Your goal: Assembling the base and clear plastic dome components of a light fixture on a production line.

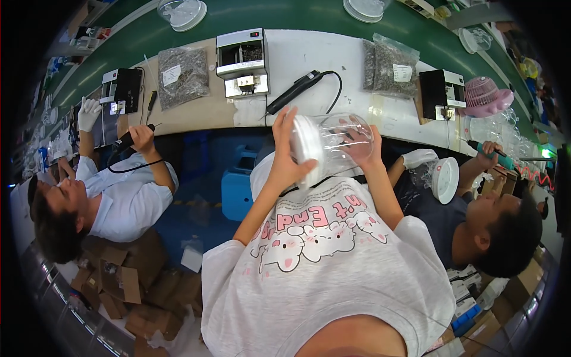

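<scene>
Between my hands, at the table's near edge, a transparent plastic container (342,140) with a white round end lies on its side. My left hand (287,156) is closed around the white end (307,149), thumb on the near side. My right hand (367,150) grips the transparent end, its fingers partly seen through the plastic. Just beyond, a black electric screwdriver (294,93) with a curled cable lies on the white tabletop. A screw feeder (241,62) with dark screws inside stands behind it to the left.
Bags of screws lie at the left (183,77) and right (394,65) of the table (309,50). A pink fan (488,96) stands far right. Co-workers sit on both sides, each holding a screwdriver. Behind runs a green conveyor belt (285,15). A blue stool (237,190) is below.
</scene>
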Demonstrator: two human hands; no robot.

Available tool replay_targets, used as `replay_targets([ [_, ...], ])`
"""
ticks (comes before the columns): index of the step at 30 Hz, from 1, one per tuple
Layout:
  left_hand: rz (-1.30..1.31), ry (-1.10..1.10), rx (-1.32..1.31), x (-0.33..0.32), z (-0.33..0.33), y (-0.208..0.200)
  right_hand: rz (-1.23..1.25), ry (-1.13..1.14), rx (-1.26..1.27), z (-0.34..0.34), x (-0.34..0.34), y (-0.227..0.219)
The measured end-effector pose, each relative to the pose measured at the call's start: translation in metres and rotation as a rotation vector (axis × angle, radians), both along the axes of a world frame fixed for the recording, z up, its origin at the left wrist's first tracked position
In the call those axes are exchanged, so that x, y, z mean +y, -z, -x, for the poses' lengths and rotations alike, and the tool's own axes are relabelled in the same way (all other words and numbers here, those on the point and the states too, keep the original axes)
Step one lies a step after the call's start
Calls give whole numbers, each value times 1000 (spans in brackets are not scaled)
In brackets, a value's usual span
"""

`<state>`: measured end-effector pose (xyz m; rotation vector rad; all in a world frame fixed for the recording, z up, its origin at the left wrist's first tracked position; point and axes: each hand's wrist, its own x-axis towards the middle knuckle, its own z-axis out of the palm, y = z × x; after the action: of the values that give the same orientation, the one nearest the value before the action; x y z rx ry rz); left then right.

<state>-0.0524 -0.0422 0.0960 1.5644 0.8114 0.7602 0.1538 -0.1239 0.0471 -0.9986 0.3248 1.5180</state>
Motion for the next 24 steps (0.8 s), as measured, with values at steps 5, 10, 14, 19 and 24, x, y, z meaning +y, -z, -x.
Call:
replay_targets([
  [5,397,-185,-469,3,-12,-21,-81,54,-244,7,14,-48],
  [10,605,-214,-728,12,-4,-27,-166,16,-431,8,29,-76],
  [14,638,-242,-833,16,-1,-30,-187,-5,-486,8,36,-92],
  [19,628,-267,-947,18,3,-30,-201,-10,-601,18,41,-115],
  [24,591,-262,-1036,20,8,-31,-248,-13,-752,34,40,-137],
])
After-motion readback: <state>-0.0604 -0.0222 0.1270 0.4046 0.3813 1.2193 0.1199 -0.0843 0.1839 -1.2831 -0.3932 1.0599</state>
